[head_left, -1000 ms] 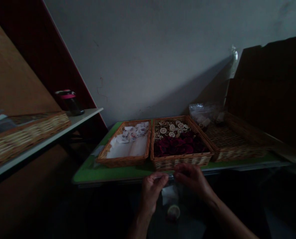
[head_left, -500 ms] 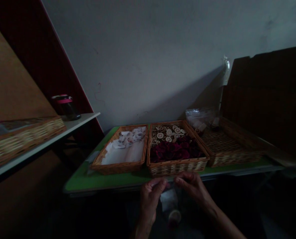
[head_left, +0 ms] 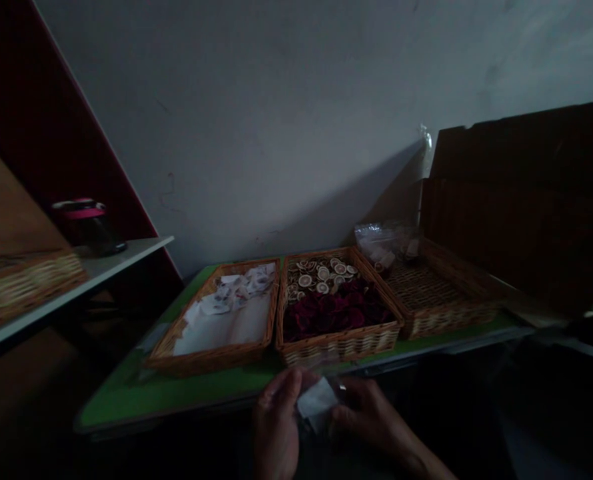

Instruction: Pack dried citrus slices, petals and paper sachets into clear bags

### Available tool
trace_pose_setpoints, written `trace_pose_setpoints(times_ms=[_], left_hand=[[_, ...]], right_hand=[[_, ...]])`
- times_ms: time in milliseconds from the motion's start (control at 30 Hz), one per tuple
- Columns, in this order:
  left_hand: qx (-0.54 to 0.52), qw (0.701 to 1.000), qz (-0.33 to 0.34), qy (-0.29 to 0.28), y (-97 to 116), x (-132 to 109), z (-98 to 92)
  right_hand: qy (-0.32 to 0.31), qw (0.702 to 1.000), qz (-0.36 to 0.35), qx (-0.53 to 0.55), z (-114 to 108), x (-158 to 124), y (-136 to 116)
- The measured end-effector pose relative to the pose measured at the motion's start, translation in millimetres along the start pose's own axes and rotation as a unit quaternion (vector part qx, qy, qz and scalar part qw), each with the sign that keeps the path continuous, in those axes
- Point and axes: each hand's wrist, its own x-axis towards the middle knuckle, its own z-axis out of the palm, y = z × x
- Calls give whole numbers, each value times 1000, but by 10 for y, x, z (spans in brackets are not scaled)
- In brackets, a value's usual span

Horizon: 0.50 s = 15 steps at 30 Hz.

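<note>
Just in front of the table's edge, my left hand (head_left: 279,417) and my right hand (head_left: 366,408) both grip a small clear plastic bag (head_left: 325,427). A white packet (head_left: 317,398) shows between my fingers, inside the bag as far as I can see. The bag's lower part is dark and hard to make out. Beyond my hands stands a wicker basket (head_left: 344,348) with pale dried citrus slices (head_left: 323,273) at its back and dark red dried slices (head_left: 334,310) at its front.
To the left, another wicker basket (head_left: 209,362) holds white packets (head_left: 241,287) on white lining. On the right, a third basket (head_left: 451,323) contains filled clear bags (head_left: 379,250). The green table (head_left: 121,403) meets a grey wall. A cardboard box (head_left: 516,220) and a shelf with a bottle (head_left: 96,227) flank it.
The bag no longer hangs below my hands; it is raised and gathered between them, with the white packet higher. My right hand has moved down its side. The view has swung slightly right.
</note>
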Motion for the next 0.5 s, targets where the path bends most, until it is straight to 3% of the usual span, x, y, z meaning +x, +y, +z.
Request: trace_pose_setpoints(times_ms=[133, 267, 433, 500], left_hand=[[-18, 999, -1, 33, 54, 24, -4], [-11, 1000, 6, 20, 26, 3, 7], [-1, 1000, -6, -13, -47, -61, 49], [-8, 1000, -12, -9, -48, -73, 54]], right_hand=[[25, 999, 37, 0, -83, -69, 101], [8, 999, 8, 36, -158, -59, -33], [107, 994, -12, 11, -148, 30, -235], [109, 994, -20, 6, -156, 55, -252]])
